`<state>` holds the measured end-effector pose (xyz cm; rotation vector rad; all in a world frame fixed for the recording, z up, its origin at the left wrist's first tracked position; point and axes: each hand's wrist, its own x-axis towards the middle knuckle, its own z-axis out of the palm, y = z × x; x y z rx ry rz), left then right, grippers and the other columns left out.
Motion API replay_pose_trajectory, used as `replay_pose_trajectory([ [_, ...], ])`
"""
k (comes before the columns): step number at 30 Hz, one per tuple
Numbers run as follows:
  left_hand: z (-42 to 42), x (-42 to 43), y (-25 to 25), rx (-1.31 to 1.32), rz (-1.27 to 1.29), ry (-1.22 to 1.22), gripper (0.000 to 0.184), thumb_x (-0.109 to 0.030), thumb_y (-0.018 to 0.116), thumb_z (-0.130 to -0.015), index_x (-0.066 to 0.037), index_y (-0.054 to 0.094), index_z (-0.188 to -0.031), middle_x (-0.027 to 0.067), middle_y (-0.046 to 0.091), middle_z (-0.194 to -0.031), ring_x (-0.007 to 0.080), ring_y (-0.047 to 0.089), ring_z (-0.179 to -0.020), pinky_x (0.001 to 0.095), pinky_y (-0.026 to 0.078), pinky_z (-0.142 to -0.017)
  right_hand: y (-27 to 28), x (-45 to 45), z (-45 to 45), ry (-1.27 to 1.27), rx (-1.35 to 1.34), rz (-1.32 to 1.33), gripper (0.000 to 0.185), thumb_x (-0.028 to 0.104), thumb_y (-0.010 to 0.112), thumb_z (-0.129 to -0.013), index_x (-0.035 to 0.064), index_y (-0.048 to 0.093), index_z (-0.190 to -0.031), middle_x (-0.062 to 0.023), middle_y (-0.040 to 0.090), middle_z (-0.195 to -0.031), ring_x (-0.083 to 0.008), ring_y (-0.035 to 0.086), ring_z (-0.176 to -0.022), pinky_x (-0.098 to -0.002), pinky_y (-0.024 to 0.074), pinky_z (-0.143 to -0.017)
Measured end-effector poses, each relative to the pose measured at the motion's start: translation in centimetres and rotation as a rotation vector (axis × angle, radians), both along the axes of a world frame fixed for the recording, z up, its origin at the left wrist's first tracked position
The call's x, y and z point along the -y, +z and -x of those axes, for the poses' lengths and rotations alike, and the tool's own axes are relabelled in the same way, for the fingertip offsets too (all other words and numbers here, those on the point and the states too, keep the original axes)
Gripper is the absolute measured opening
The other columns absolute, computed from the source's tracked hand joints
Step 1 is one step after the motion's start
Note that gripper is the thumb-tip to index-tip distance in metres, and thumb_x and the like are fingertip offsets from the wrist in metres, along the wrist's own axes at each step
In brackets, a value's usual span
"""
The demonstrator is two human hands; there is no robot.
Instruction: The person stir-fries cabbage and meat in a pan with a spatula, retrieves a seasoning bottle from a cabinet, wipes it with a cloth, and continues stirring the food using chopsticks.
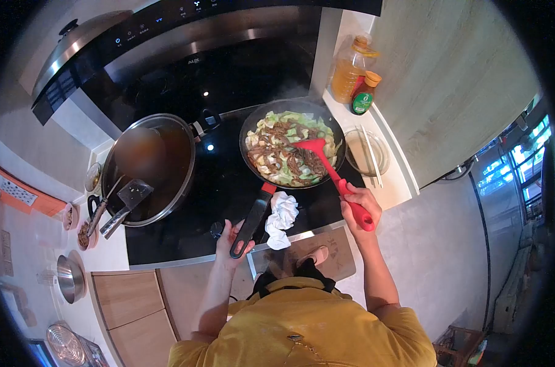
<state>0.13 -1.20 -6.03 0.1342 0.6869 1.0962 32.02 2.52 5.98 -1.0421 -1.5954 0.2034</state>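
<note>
A dark frying pan [243, 160] sits on the right side of the stove, full of chopped cabbage and strips of browned meat [283, 131]. My left hand [229, 240] is closed around the end of its black handle [251, 220]. In my right hand [360, 208] is a red spatula [330, 168], gripped by its thick handle. The spatula's head rests among the food at the pan's right half. A crumpled white cloth or paper [281, 219] lies beside the pan handle, near the stove's front edge.
A large pot of dark liquid [188, 177] stands at left, with a metal turner [133, 196] across it. Right of the pan are a glass bowl [355, 153], chopsticks [373, 156], an oil jug [349, 70] and a sauce bottle [364, 95]. A metal bowl [70, 279] sits left.
</note>
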Motion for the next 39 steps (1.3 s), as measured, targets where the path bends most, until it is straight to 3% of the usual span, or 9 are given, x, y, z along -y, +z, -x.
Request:
replay_pose_trajectory([
  [3, -1.8, 1.4, -6.9, -0.507, -0.279, 0.029, 0.045, -0.042, 0.046, -0.095, -0.004, 0.059, -0.116, 0.0057, 0.066, -0.096, 0.0133, 0.061, -0.074, 0.0275, 0.051, -0.065, 0.5, 0.2, 0.0, -0.027, -0.025, -0.081, 0.016, -0.004, 0.068, -0.067, -0.0006, 0.063, -0.082, -0.0202, 0.065, -0.086, -0.0286, 0.066, -0.084, -0.0328, 0.0503, -0.076],
  [4, -4.1, 1.2, -3.1, -0.854, -0.163, -0.073, 0.032, -0.029, 0.056, -0.09, -0.006, 0.059, -0.113, 0.0067, 0.065, -0.097, 0.0171, 0.061, -0.081, 0.0321, 0.05, -0.073, 0.4, 0.2, 0.0, -0.027, -0.025, -0.079, 0.016, -0.004, 0.068, -0.067, -0.0006, 0.063, -0.082, -0.0202, 0.065, -0.086, -0.0286, 0.066, -0.084, -0.0328, 0.0503, -0.076],
  [5, -5.7, 0.8, -3.3, -0.852, -0.162, -0.073, 0.032, -0.029, 0.056, -0.09, -0.006, 0.059, -0.113, 0.0067, 0.065, -0.097, 0.0171, 0.061, -0.081, 0.0321, 0.05, -0.073, 0.1, 0.1, -0.1, -0.015, -0.061, -0.069, 0.016, -0.004, 0.068, -0.067, -0.0006, 0.063, -0.082, -0.0202, 0.065, -0.086, -0.0286, 0.066, -0.083, -0.0327, 0.0503, -0.076],
  [7, -8.0, 0.4, -4.2, -1.312, -0.709, -0.023, 0.031, -0.017, 0.063, -0.083, -0.01, 0.059, -0.113, 0.0097, 0.061, -0.105, 0.0233, 0.059, -0.088, 0.0349, 0.049, -0.075, -0.6, 0.0, -0.4, 0.003, -0.093, -0.052, 0.016, -0.004, 0.068, -0.067, -0.0005, 0.063, -0.082, -0.0202, 0.065, -0.086, -0.0286, 0.066, -0.083, -0.0327, 0.0503, -0.076],
  [10, -9.6, -2.1, -4.4, -1.696, -1.094, 0.126, 0.03, -0.016, 0.065, -0.08, -0.011, 0.058, -0.109, 0.0115, 0.055, -0.106, 0.0296, 0.057, -0.093, 0.0394, 0.047, -0.077, -0.8, -0.6, -0.6, 0.035, -0.017, -0.004, 0.016, -0.004, 0.068, -0.067, -0.0003, 0.063, -0.082, -0.0206, 0.065, -0.088, -0.0287, 0.065, -0.082, -0.0328, 0.0503, -0.076],
  [13, -9.6, -3.1, -4.4, -1.832, -0.994, -0.083, 0.024, -0.017, 0.065, -0.079, -0.01, 0.057, -0.101, 0.0113, 0.052, -0.102, 0.0323, 0.054, -0.096, 0.0432, 0.047, -0.079, 0.6, -0.1, -0.8, 0.015, 0.049, -0.016, 0.015, -0.003, 0.068, -0.067, -0.0004, 0.063, -0.081, -0.0211, 0.064, -0.09, -0.0285, 0.065, -0.082, -0.0329, 0.0506, -0.075],
  [18, -10.1, -5.2, -5.4, -1.822, -0.999, 0.053, 0.022, -0.027, 0.068, -0.077, -0.009, 0.054, -0.079, 0.0085, 0.052, -0.08, 0.0306, 0.056, -0.076, 0.0441, 0.047, -0.067, 1.2, 1.5, -0.9, 0.081, 0.036, 0.026, 0.014, -0.004, 0.068, -0.066, -0.0006, 0.063, -0.079, -0.0213, 0.064, -0.092, -0.0289, 0.066, -0.083, -0.0325, 0.0514, -0.076],
  [32, -10.2, -5.8, -5.6, -1.871, -1.054, 0.032, 0.015, -0.018, 0.057, -0.082, -0.003, 0.055, -0.084, 0.0199, 0.058, -0.092, 0.038, 0.058, -0.083, 0.0452, 0.049, -0.073, 4.8, 3.0, -0.1, 0.194, 0.126, 0.094, 0.014, -0.002, 0.067, -0.064, -0.0021, 0.061, -0.078, -0.0217, 0.065, -0.086, -0.0285, 0.065, -0.077, -0.0332, 0.0518, -0.071],
  [39, -10.5, -3.1, -4.9, -2.116, -0.928, -0.041, 0.017, -0.016, 0.062, -0.075, -0.006, 0.055, -0.085, 0.0143, 0.055, -0.097, 0.0324, 0.054, -0.089, 0.0438, 0.045, -0.078, 5.3, 3.9, -2.1, 0.213, 0.069, -0.006, 0.014, -0.001, 0.067, -0.064, -0.0004, 0.064, -0.078, -0.0192, 0.065, -0.088, -0.0264, 0.065, -0.075, -0.0311, 0.0517, -0.07],
])
